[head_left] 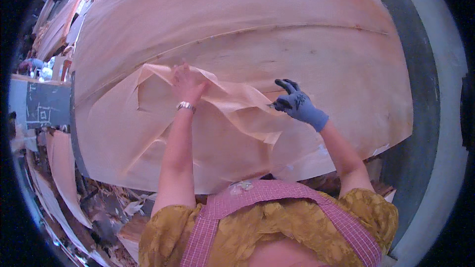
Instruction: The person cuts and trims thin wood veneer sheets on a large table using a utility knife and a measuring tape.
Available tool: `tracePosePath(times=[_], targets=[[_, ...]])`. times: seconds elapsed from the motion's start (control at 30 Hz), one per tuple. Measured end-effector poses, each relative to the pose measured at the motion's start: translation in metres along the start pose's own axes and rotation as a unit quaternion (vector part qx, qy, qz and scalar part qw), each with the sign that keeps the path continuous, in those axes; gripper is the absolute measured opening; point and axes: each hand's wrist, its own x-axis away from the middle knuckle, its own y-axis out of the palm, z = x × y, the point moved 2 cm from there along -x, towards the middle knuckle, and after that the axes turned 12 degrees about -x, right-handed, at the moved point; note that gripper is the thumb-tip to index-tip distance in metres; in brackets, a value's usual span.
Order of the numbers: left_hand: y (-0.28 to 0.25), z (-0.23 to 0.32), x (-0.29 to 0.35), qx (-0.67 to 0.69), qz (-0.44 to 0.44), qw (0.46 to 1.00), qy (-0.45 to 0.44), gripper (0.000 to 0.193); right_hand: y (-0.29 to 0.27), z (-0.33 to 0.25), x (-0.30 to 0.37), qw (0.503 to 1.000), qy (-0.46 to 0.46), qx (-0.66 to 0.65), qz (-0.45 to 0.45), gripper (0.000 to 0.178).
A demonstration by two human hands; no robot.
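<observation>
A thin, pale wood veneer sheet (222, 123) lies before me, its near part buckled into raised folds. My bare left hand (187, 83), with a metal band on its wrist, rests on the crest of a fold. Its fingers reach forward and the thumb points out to the side. To the right, my right hand (295, 104) wears a grey glove with dark fingertips. Its thumb and fingers pinch a small dark thing by the fold's right end; what it is, I cannot make out. A long ridge-like edge (257, 28) crosses the wood beyond both hands.
A grey board with white markings (48, 106) stands at the left. Below it are curved veneer pieces (64, 168) and scraps (126, 202). More stacked sheets (57, 32) lie at the far left. A dark grey strip (420, 69) runs along the right side.
</observation>
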Motion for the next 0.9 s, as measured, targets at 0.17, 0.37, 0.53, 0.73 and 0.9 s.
tracePosePath(times=[0.17,0.37,0.53,0.73,0.9], targets=[[0.005,-0.024,-0.008,0.014,-0.062,0.998,0.005,0.109,0.036,0.021,-0.03,0.991,0.001,-0.026,-0.129,0.022],[-0.043,-0.044,0.003,-0.095,-0.06,0.951,0.288,0.1,0.029,0.027,-0.025,0.983,0.076,-0.052,-0.161,0.022],[-0.028,-0.065,-0.018,-0.074,0.103,0.939,0.319,0.021,0.034,0.036,-0.049,0.966,0.115,-0.094,-0.213,0.023],[-0.086,-0.079,0.012,-0.075,0.136,0.941,0.302,0.011,0.003,0.031,-0.059,0.92,0.285,-0.186,-0.195,0.04],[-0.125,-0.149,0.069,-0.087,0.194,0.945,0.248,0.013,-0.008,0.024,-0.069,0.918,0.318,-0.154,-0.178,0.049]])
